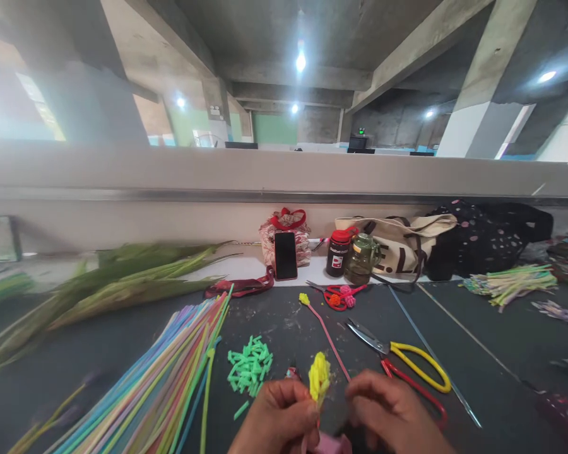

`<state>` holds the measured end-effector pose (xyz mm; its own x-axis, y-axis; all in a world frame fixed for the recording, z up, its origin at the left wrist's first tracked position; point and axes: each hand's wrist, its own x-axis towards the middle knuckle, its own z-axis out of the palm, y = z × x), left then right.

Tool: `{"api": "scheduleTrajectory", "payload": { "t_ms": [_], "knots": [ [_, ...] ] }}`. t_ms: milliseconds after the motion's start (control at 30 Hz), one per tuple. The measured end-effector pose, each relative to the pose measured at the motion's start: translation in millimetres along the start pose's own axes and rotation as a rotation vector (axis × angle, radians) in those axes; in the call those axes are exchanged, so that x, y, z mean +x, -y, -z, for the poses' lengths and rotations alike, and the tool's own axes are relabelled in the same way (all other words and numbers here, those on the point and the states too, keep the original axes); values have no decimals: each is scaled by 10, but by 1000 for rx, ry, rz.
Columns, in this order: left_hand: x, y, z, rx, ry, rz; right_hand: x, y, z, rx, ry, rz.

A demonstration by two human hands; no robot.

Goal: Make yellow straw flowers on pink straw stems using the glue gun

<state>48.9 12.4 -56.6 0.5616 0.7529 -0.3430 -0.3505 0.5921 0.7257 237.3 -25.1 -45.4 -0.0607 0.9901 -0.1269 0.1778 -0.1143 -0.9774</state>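
Note:
My left hand (281, 416) is closed in a pinch around the base of a yellow craft flower (319, 377), which stands upright above the fingertips. Close by on the right, my right hand (395, 413) has loosely bent fingers, with nothing visible in them. A pink stem with a yellow tip (329, 334) lies on the table, its near end beside my right fingertips. Below the hands, a pink piece (334, 443) shows at the frame's bottom edge. A pile of short green pieces (250, 366) lies left of the flower.
Long coloured stems (156, 378) spread across the left. Yellow-and-red-handled scissors (402, 356) lie right of centre; smaller red scissors (336, 297) lie farther back. A phone (285, 255), a black bottle (338, 255), a green jug (361, 260) and a canvas bag (397, 243) line the back.

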Motion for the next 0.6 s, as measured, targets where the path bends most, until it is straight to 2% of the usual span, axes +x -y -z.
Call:
{"api": "scheduleTrajectory", "payload": {
  "t_ms": [67, 100, 167, 267, 367, 467, 600],
  "knots": [
    [12, 20, -14, 8, -43, -12, -52, -94, 221, -237, -189, 73],
    [15, 31, -29, 21, -58, -23, -69, -122, 307, -298, -234, 81],
    [16, 44, -72, 79, -82, -48, -76, -129, 384, -301, -183, 35],
    [-1, 27, -145, 195, -120, -66, -38, -35, 246, -94, -51, 9],
    [-31, -7, -192, 265, -138, -96, 25, 97, -8, 112, -29, 75],
    [-55, -27, -208, 288, -157, -126, 78, 198, -148, 180, 5, 91],
    [-73, -39, -211, 292, -146, -112, 88, 300, -157, 179, 70, 71]
  ]
}}
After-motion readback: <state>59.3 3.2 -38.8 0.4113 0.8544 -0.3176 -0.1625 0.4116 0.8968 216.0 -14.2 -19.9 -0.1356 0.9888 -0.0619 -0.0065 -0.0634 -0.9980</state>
